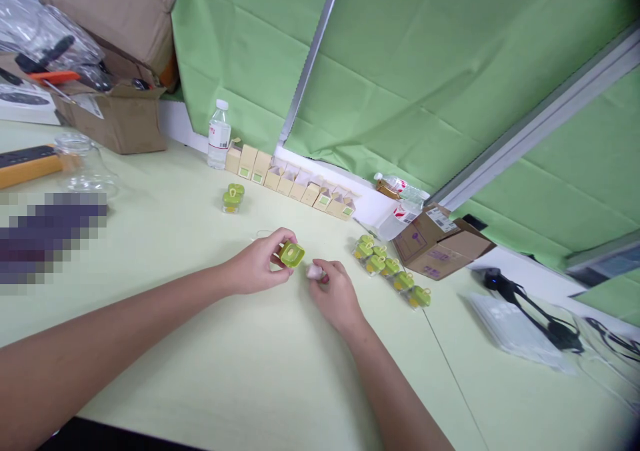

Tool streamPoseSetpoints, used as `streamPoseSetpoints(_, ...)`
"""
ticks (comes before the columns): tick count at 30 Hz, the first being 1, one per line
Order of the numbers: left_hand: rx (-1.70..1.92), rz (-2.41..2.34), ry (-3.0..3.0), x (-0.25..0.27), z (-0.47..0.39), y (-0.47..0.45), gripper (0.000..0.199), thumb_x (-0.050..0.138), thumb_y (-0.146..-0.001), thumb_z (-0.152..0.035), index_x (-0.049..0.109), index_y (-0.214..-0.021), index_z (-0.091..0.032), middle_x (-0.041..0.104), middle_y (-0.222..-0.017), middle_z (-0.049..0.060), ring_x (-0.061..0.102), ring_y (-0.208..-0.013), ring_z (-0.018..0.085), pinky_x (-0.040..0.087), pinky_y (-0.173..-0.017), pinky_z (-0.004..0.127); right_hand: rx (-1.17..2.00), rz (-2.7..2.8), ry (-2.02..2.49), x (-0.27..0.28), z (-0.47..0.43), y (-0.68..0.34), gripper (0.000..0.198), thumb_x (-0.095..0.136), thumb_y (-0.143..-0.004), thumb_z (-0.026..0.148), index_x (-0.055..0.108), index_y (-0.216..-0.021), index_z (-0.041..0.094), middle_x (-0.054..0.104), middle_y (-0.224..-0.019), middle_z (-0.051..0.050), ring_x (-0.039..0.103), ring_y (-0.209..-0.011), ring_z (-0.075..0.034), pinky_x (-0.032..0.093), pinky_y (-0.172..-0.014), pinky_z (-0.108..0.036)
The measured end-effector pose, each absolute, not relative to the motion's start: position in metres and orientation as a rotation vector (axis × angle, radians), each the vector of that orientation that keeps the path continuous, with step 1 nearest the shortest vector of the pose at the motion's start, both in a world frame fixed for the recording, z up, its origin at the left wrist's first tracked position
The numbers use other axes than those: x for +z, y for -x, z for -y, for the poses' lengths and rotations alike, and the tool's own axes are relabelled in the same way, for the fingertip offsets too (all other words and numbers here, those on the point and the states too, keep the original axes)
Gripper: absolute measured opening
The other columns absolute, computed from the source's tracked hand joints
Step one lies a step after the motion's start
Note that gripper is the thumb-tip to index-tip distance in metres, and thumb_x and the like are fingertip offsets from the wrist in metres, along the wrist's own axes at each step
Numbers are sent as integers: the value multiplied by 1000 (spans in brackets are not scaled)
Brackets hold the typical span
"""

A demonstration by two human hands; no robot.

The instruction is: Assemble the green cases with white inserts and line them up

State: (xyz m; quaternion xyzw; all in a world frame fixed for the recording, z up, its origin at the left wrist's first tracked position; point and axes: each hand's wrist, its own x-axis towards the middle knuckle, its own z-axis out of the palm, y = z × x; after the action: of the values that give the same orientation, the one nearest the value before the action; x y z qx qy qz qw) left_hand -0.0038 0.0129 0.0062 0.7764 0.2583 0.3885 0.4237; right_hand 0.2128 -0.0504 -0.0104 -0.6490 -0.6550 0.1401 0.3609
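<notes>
My left hand (263,264) grips a small green lid (292,255), its hollow inside turned towards me. Close by on the right, my right hand (337,295) pinches a small whitish piece (314,271) whose kind I cannot make out. A narrow gap separates the two held things. Beyond my left hand, a couple of small clear containers with green lids (233,199) stand on the table. Past my right hand runs a row of several more lidded containers (393,267), each with a loop on top.
Along the wall stand several small open cartons (295,183) beside an upright water bottle (219,135). Two bottles (400,214) lean near a cardboard box (440,241) at right. A glass jar (85,164) and a filled carton (115,117) are at left; black cables (540,314) lie far right.
</notes>
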Motion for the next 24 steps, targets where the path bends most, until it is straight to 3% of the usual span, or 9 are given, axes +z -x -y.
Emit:
streamPoseSetpoints(4,969,-617,-1906,6,-13,4,44,64,-77,-17,49,-117,-24,60,-105,3,64,-87,17,56,-74,28,305,1691,1682,-5,54,-212,58,64,-78,23,57,-135,28,60,-111,-8,60,-83,-21,51,-84,-41)
streamPoseSetpoints(6,943,-579,-1870,7,-12,4,48,64,-78,-17,50,-123,-24,62,-109,5,65,-90,18,57,-79,31,276,1644,1635,1,57,-209,56,64,-81,27,55,-136,29,61,-112,-8,59,-87,-22,51,-83,-42)
streamPoseSetpoints(10,870,-449,-1758,8,-7,3,44,66,-81,-19,53,-123,-23,64,-107,6,67,-93,19,57,-84,35,566,1500,1465,9,60,-198,37,62,-86,30,64,-123,27,67,-112,-8,62,-89,-21,52,-78,-38)
streamPoseSetpoints(13,854,-321,-1637,9,-3,-1,42,69,-83,-20,52,-122,-23,62,-114,7,68,-93,19,57,-85,37,854,1456,1269,10,61,-190,39,66,-85,28,62,-123,29,68,-117,-7,64,-98,-22,53,-79,-36)
streamPoseSetpoints(15,830,-243,-1547,11,-1,-2,42,70,-84,-21,51,-122,-23,61,-115,8,68,-92,19,58,-84,38,970,1443,1169,12,61,-186,40,69,-84,27,62,-123,29,69,-114,-6,66,-93,-21,54,-78,-36)
streamPoseSetpoints(19,776,-221,-1433,15,2,-3,44,72,-84,-25,50,-123,-22,62,-108,7,69,-82,17,58,-71,33,1068,1325,1108,19,62,-183,26,75,-80,30,68,-105,25,72,-88,-2,64,-70,-17,53,-72,-35)
streamPoseSetpoints(24,782,-253,-1428,18,2,-3,47,73,-84,-27,51,-125,-22,64,-102,7,68,-84,18,55,-66,29,1144,1244,1131,22,62,-184,19,78,-77,35,71,-91,22,71,-80,-1,63,-67,-16,51,-71,-33)
